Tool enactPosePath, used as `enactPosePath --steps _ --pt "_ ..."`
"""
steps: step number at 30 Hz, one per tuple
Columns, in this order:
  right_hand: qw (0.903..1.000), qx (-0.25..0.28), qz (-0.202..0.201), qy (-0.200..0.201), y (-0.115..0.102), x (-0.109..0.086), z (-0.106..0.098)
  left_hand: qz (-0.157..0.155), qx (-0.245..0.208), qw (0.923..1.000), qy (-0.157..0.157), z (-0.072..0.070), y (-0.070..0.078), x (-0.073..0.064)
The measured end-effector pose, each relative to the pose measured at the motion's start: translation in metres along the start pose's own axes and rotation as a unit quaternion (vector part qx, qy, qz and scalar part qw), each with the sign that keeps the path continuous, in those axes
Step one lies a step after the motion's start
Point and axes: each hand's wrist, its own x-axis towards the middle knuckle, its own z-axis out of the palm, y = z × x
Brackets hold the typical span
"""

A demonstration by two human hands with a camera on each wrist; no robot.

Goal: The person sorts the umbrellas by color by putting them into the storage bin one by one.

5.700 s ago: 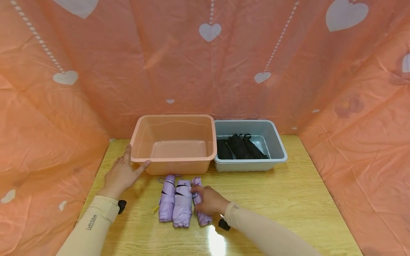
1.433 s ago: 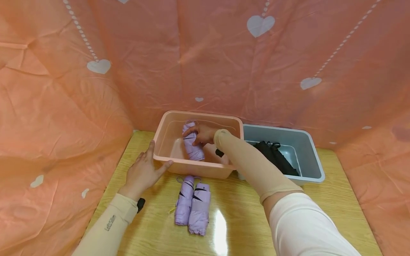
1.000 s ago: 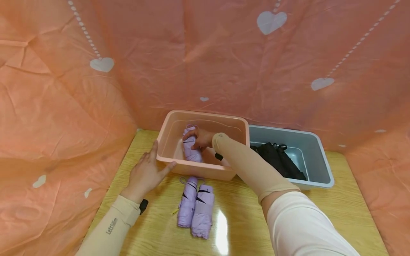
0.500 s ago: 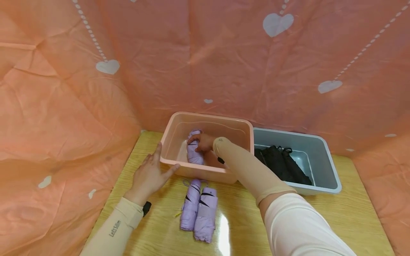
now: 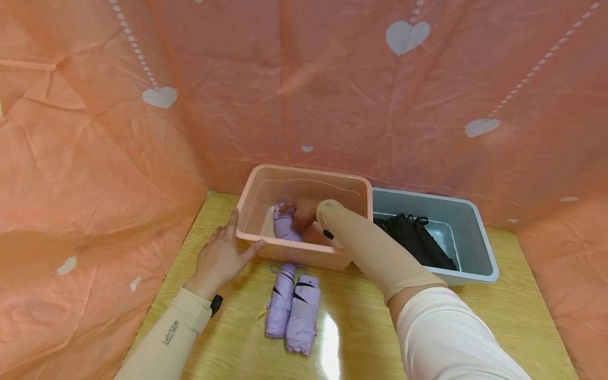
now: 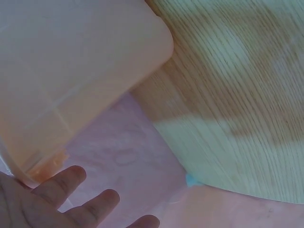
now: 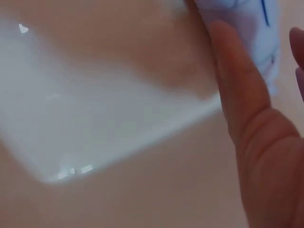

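My right hand (image 5: 304, 211) is down inside the peach plastic bin (image 5: 296, 253), at a purple folded umbrella (image 5: 285, 229) that lies in it. In the right wrist view the thumb lies straight along one side of the umbrella (image 7: 256, 28), while the fingertips (image 7: 297, 47) show a gap on its other side. The far end of the umbrella shows past the hand; its near end is hidden by the bin's front wall. My left hand (image 5: 220, 258) rests at the bin's front left corner, fingers spread along the side and thumb on the front rim.
Two more purple folded umbrellas, a slim one (image 5: 280, 303) and a thicker one (image 5: 303, 316), lie on the wooden table (image 5: 380, 327) before the bin. A grey bin (image 5: 484, 248) with black folded umbrellas (image 5: 420, 243) stands at its right. A pink curtain (image 5: 342, 95) closes off the back.
The right hand has taken the rightmost purple umbrella from the table into the peach bin, then lowered it further and loosened its fingers. The left hand stays at the bin's corner. The view has shifted.
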Motion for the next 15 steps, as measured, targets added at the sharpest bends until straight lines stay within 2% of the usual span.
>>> enactPosePath --steps 1,5,9,12,15 --pt "0.9988 0.049 0.008 0.003 -0.001 -0.004 -0.001 -0.001 0.0 1.0 -0.001 -0.001 0.001 0.0" --pt "0.9918 0.126 0.021 -0.003 -0.011 -0.026 -0.011 -0.001 0.002 1.0 -0.007 0.0 0.0 0.005" --pt "0.9892 0.145 0.008 0.025 -0.029 -0.058 -0.025 -0.001 0.004 0.9999 -0.01 0.002 -0.003 0.015" --pt "0.9866 0.152 -0.024 0.054 -0.044 -0.09 -0.034 0.003 0.006 0.9999 -0.014 0.001 -0.005 0.024" --pt "0.985 0.151 -0.058 0.061 -0.057 -0.126 -0.041 0.005 0.006 0.9998 -0.017 -0.001 -0.007 0.033"
